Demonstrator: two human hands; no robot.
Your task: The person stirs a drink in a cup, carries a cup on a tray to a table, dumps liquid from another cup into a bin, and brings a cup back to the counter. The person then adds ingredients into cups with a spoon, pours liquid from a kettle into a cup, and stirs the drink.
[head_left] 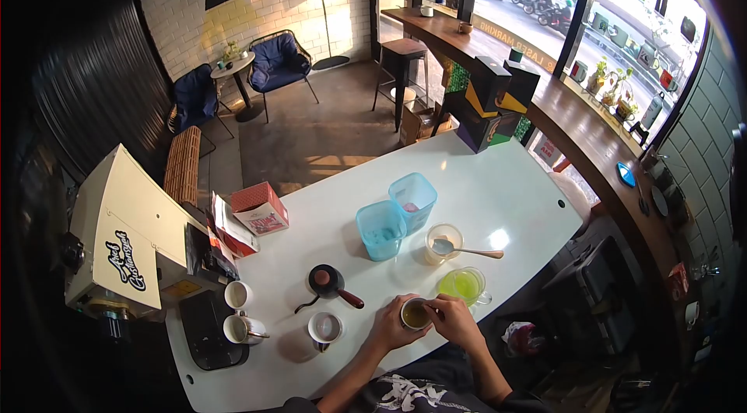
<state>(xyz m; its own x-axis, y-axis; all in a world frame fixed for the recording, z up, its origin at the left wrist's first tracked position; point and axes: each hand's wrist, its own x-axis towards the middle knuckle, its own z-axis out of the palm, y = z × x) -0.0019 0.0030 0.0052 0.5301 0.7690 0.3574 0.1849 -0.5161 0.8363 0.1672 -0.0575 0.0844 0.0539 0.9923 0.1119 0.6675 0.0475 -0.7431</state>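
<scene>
My left hand (391,329) is wrapped round a small cup (415,316) of yellow-brown liquid near the table's front edge. At the cup's right rim, my right hand (454,321) has its fingers pinched together; what they hold, if anything, is hidden. Just beyond the right hand stands a clear glass mug (462,285) of bright green liquid. Behind it is a clear tub (438,254) of pale contents, with a wooden-handled spoon (484,253) lying across it. To the left stand a white cup (325,327) and a dark pot (325,280) with a wooden handle.
Two blue plastic containers (380,231) stand mid-table. Two white mugs (238,295) are by a black tray (204,339) at left, beside a cream machine (124,234). A red box (261,208) and dark boxes (486,105) line the white table's (513,195) far side.
</scene>
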